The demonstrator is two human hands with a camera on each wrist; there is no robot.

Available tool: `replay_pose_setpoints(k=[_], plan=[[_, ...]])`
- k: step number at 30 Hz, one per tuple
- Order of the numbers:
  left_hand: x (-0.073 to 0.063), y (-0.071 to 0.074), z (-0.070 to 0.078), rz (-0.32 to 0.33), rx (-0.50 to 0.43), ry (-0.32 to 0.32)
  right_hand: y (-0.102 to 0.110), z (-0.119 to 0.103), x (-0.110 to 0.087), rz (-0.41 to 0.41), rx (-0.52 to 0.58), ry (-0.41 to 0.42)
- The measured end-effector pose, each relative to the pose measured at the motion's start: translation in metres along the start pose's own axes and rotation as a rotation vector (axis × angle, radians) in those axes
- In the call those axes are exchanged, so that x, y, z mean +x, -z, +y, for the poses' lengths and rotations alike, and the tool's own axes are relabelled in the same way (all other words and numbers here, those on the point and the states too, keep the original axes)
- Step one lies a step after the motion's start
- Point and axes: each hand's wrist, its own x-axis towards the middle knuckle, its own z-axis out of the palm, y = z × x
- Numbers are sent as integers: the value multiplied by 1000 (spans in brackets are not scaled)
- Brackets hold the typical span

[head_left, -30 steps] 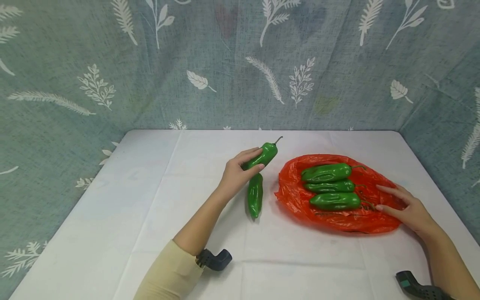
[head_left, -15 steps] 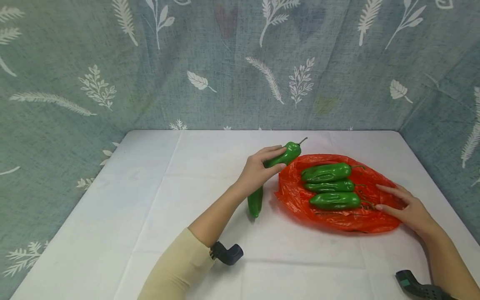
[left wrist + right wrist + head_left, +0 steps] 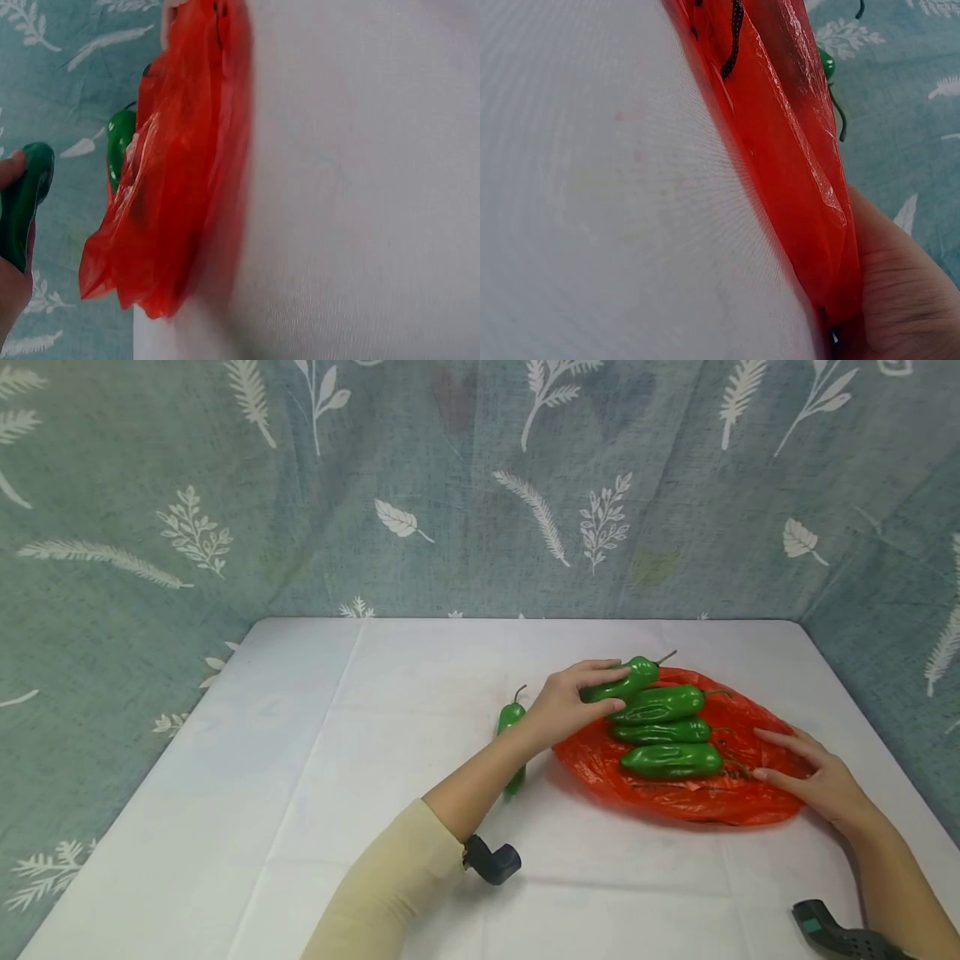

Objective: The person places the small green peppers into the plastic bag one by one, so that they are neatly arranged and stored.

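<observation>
In the head view my left hand (image 3: 566,706) grips a green chili pepper (image 3: 639,673) around its body, thumb on the near side, stem pointing away to the right. This pepper is over the far left part of a crumpled red plastic bag (image 3: 600,785). On the bag lie three more green peppers (image 3: 671,762), side by side with stems to the right. My right hand (image 3: 821,785) rests at the bag's right edge, fingers extended and spread over it; in the right wrist view the bag (image 3: 787,165) partly hides that hand (image 3: 907,300).
Another green pepper (image 3: 512,716) lies on the white-covered table (image 3: 337,777), left of the bag, partly behind my left forearm. Dark wrist cameras (image 3: 495,862) stick out from both wrists. A leaf-patterned cloth (image 3: 465,543) stands behind the table and along its sides.
My left hand has carried its pepper rightward, from above the pepper lying on the table to over the bag's far left part. The right hand and the bag have stayed put.
</observation>
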Motion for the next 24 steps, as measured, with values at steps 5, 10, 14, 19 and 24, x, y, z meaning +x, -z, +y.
replay_pose_setpoints(k=[5,10,14,19,24], plan=[[7,-12,2,-27,-12,8,1,0,1,5,5,1],[11,-29,0,-71,23,-34,0,0,1,3,9,1],[15,-43,-2,-152,55,-67,1,1,1,8,10,6],[16,-58,-5,-190,96,-52,1,2,1,8,39,21],[16,-68,-9,-191,175,-63,0,2,0,6,53,21]])
